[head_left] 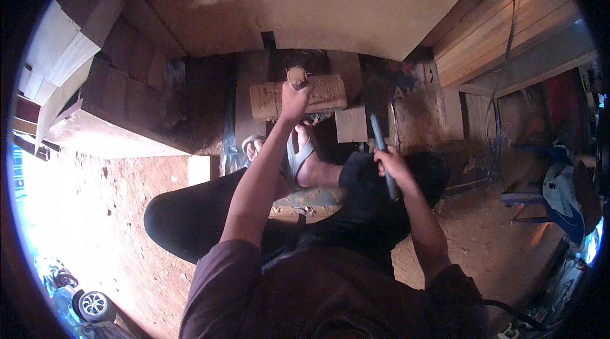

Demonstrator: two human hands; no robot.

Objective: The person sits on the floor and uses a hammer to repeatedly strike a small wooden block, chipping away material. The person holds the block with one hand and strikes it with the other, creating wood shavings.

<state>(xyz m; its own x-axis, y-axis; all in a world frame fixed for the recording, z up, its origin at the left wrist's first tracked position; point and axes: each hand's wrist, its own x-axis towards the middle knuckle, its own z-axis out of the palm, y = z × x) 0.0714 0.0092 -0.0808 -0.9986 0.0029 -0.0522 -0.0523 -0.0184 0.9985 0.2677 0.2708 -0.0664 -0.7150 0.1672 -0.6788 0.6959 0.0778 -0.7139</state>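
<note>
My left hand (295, 102) is closed around an upright wooden piece with a round, worn top (297, 74); its lower part is hidden by the hand. Right under that hand lies a rough-cut wooden block (327, 92), set crosswise in front of my feet. My right hand (393, 165) grips a dark grey rod (377, 129) by its lower half, over my right leg. The rod tilts slightly, its far end near a small flat wooden piece (351, 124). My sandalled foot (305, 160) rests close to the block.
A large wooden panel (305, 5) spans the far side. Stacked boards stand at right (508, 34) and left (63, 47). A cable (511, 27) hangs at right. A wheel (94, 304) shows at lower left, and a blue-and-grey cloth (562, 193) at right.
</note>
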